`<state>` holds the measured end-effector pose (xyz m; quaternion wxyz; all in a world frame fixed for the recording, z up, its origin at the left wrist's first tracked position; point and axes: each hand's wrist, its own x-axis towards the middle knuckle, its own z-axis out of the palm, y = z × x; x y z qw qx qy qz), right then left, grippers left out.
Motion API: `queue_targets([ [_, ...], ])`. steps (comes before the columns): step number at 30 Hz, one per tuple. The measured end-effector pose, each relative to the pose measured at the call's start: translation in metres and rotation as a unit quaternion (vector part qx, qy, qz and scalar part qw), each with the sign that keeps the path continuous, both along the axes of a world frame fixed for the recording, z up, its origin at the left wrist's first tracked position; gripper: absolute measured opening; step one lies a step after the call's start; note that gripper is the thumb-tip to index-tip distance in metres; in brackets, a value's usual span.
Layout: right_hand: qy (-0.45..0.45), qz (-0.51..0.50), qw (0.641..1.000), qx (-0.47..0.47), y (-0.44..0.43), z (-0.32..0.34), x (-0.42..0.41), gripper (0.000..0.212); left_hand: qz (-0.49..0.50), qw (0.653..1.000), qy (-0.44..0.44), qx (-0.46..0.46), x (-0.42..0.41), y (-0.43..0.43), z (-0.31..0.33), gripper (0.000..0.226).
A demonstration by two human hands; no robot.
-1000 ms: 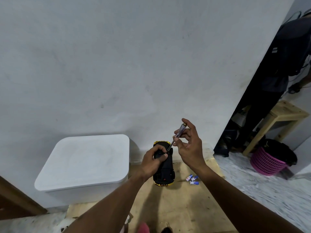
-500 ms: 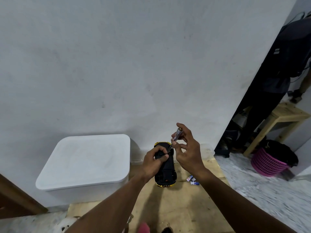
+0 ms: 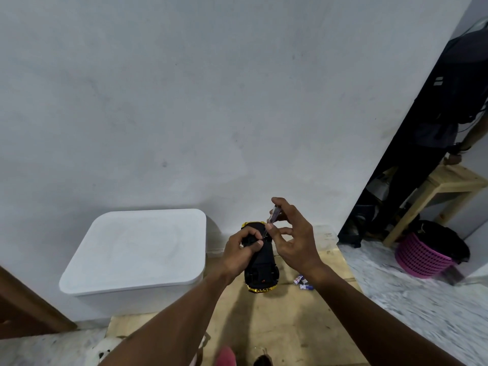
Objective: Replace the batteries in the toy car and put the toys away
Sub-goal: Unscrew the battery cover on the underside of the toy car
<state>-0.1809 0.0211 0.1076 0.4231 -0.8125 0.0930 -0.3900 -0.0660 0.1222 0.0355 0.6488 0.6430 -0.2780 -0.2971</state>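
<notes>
the toy car point(image 3: 260, 270) is held upside down, black underside up, over the far middle of the wooden worktop point(image 3: 277, 326), just before the wall point(image 3: 211, 101). the left hand point(image 3: 239, 256) is wrapped around its far half, fingers clamped on the body and thumb laid across the underside. a slim screwdriver point(image 3: 272, 220) is pinched in the right hand point(image 3: 295, 244), fingers together on the handle, the tip angled down onto the car beside the left thumb; the contact point is partly hidden by the thumb. small blue batteries point(image 3: 302, 283) are seen lying on the worktop near its right edge, just beside the car and partly covered by the right wrist. a white lidded bin point(image 3: 137, 249) is set at the worktop's left edge. a pink basket point(image 3: 420, 256) and a wooden stool point(image 3: 443, 188) are found well apart on the floor to the right.
</notes>
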Motion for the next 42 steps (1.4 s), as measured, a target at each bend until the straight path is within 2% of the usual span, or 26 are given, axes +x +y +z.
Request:
queue_targets([
  [4,-0.029,-0.033,0.999,-0.016,-0.002,0.003,0.003,0.045,-0.013,1.000,0.000,0.001,-0.002,0.003,0.002,0.019],
  [7,-0.030,-0.032,0.998,-0.036,-0.003,0.001,0.005,0.045,-0.025,1.000,-0.005,0.009,-0.001,0.002,0.003,0.029],
  [12,-0.030,-0.025,0.999,-0.015,-0.001,0.000,0.005,0.048,-0.035,0.999,0.003,0.007,0.001,0.004,0.005,0.037],
  [18,-0.040,-0.060,0.997,-0.019,-0.005,-0.003,0.004,0.045,-0.036,0.999,0.024,0.012,0.008,0.010,0.007,0.033],
  [26,-0.059,-0.033,0.998,0.002,-0.003,0.001,0.008,0.044,-0.040,0.999,0.002,0.022,0.012,0.012,0.008,0.032],
  [31,-0.036,-0.012,0.999,-0.003,-0.002,0.000,0.012,0.048,-0.044,0.999,0.001,0.019,0.010,0.012,0.007,0.033],
  [36,-0.059,-0.020,0.998,-0.014,-0.002,0.002,0.012,0.042,-0.040,0.999,0.001,0.022,0.011,0.014,0.007,0.034],
  [42,-0.044,-0.005,0.999,-0.023,0.000,0.002,0.013,0.045,-0.041,0.999,0.000,0.021,0.012,0.014,0.007,0.035],
])
